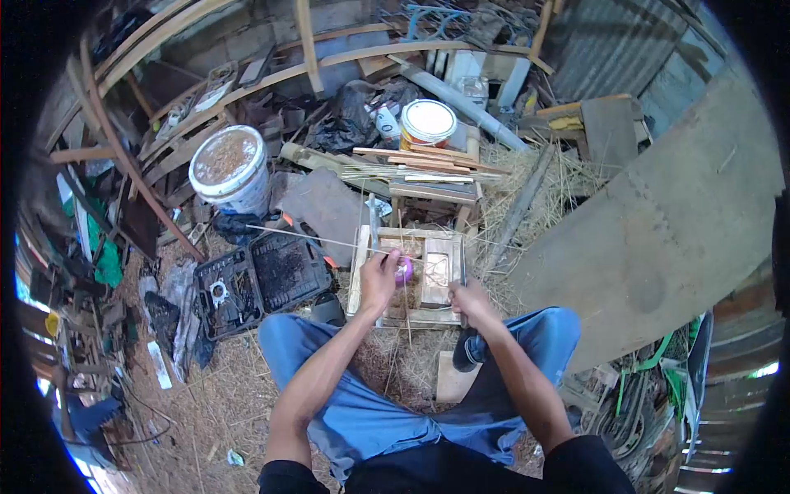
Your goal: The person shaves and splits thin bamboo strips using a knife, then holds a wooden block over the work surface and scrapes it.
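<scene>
My left hand (378, 284) is closed on a thin bamboo strip (309, 238), which reaches out to the left and slants across a low wooden frame (360, 272). Beside its fingers a round purple object (403, 270) sits within the frame. My right hand (473, 302) is wrapped round a narrow dark tool, like a knife (462, 265), held upright along the frame's right side. A small rectangular wooden piece with a light centre (437, 267) lies between the two hands. Another thin stick (408, 317) crosses the frame's near edge.
Behind the frame, several wooden strips (428, 160) lie on a small stand. An open black tool case (288, 267) and a white bucket (267, 177) are on the left. A lidded bucket (429, 122) stands at the back. A large board (650, 222) leans on the right.
</scene>
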Demonstrator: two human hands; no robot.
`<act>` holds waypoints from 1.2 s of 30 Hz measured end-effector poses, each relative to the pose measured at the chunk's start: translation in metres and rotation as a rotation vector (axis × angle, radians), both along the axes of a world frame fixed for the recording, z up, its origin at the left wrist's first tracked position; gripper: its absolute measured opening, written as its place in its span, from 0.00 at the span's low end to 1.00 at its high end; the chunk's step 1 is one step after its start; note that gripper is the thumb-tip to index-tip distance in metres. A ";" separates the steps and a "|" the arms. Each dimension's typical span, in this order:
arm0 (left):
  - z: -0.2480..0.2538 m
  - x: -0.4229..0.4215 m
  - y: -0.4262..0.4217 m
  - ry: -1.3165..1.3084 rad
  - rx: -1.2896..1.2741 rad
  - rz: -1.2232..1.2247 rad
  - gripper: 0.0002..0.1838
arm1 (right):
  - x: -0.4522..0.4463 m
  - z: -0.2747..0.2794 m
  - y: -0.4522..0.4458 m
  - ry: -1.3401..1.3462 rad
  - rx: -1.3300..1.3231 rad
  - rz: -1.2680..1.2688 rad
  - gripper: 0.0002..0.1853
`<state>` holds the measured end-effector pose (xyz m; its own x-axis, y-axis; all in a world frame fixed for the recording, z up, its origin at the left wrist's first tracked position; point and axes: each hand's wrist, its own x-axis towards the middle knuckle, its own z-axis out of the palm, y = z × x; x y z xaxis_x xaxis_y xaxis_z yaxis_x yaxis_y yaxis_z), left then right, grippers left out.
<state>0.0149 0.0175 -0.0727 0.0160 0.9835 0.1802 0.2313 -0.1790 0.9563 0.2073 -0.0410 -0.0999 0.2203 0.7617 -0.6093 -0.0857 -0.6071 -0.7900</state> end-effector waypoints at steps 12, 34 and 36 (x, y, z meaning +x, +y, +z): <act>-0.023 0.021 -0.013 0.352 0.127 -0.292 0.09 | -0.062 0.005 -0.072 -0.595 0.282 0.158 0.16; -0.012 0.022 -0.023 0.345 0.169 -0.345 0.06 | -0.053 -0.046 -0.063 -0.726 0.091 0.231 0.13; -0.009 0.026 -0.024 0.344 0.225 -0.367 0.06 | -0.048 -0.049 -0.065 -0.732 0.059 0.225 0.14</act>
<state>0.0411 -0.0068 -0.0813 0.4456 0.8399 0.3098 0.4072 -0.4983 0.7654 0.1589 -0.1057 -0.1486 0.3874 0.8628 -0.3247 0.5923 -0.5029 -0.6295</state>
